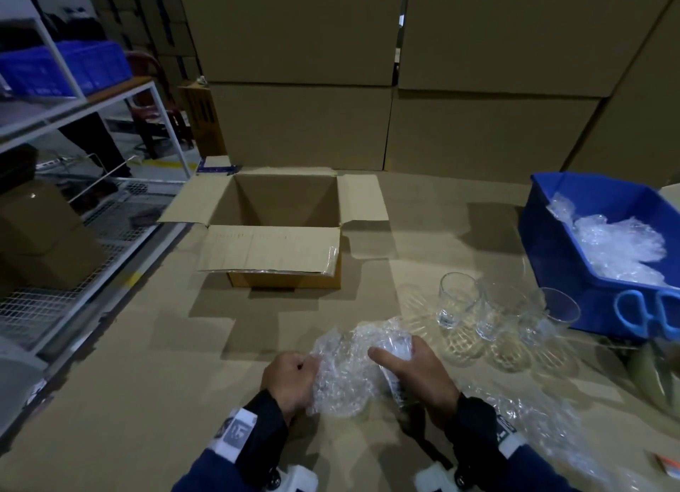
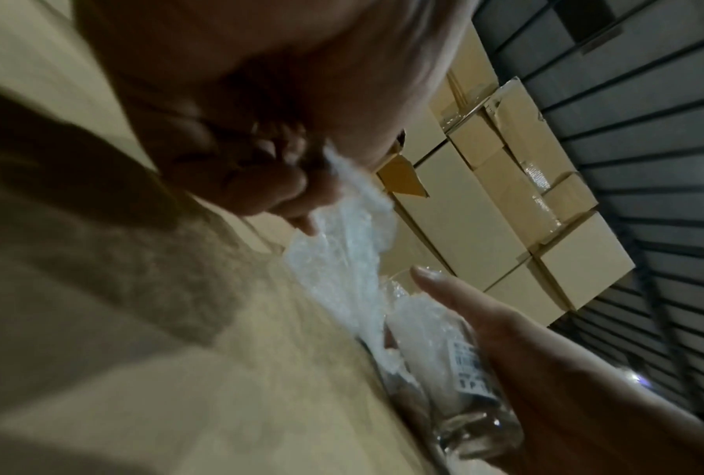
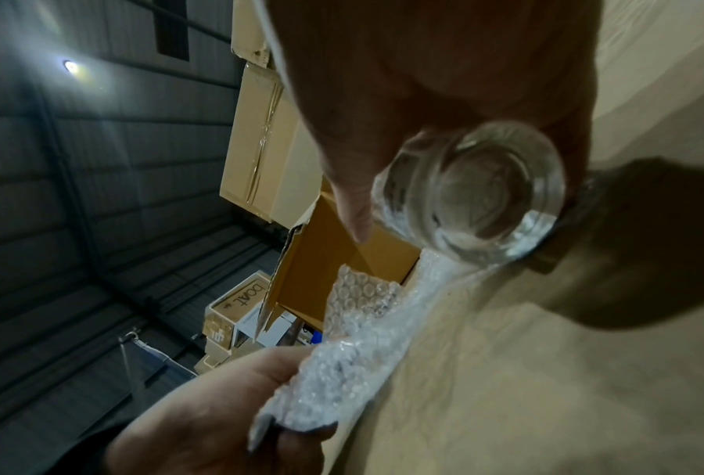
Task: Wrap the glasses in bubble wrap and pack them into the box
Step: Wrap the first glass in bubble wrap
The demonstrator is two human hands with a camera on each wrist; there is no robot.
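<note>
Currently right hand point(image 1: 419, 374) grips the tumbler point(image 3: 470, 196) low over the worktop point(image 1: 147, 399), left hand point(image 1: 290, 381) pinches the bubble wrap point(image 1: 349, 374) edge; base uncovered, so a loose roll risks slip-out.

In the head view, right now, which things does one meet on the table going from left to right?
Open cardboard box → left hand → bubble wrap sheet → right hand → bare glasses → blue bin → blue-handled scissors.
</note>
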